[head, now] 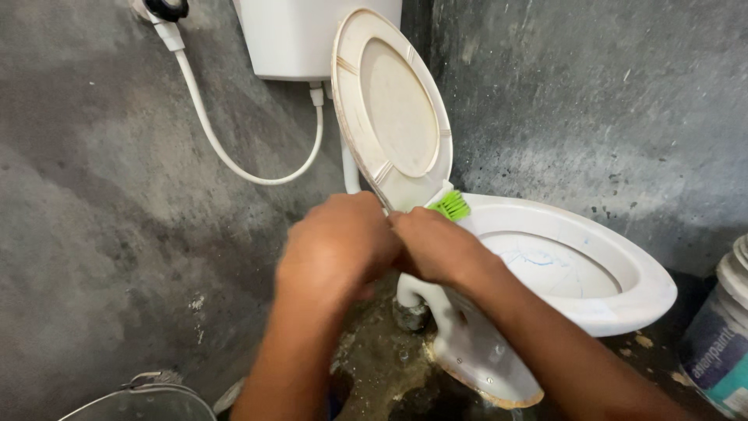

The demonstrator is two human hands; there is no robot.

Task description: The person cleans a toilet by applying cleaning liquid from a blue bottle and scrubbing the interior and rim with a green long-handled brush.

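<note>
A white toilet [623, 300] stands against a grey wall, its stained lid [393, 109] raised and tilted. Both my hands meet at the back left of the toilet rim, near the lid's hinge. My right hand [440, 245] is closed around a brush with green bristles [450, 205], whose head pokes out just above the fingers and touches the rim. My left hand [339, 245] presses in beside the right hand, fingers curled; what it grips is hidden. The handle of the brush is covered by my hands.
A white cistern [300, 35] hangs above, with a white hose [234, 160] looping along the wall. A paint bucket [721, 343] stands at the right edge. A metal pail rim [144, 398] shows at bottom left. The floor [382, 366] under the toilet is wet and dirty.
</note>
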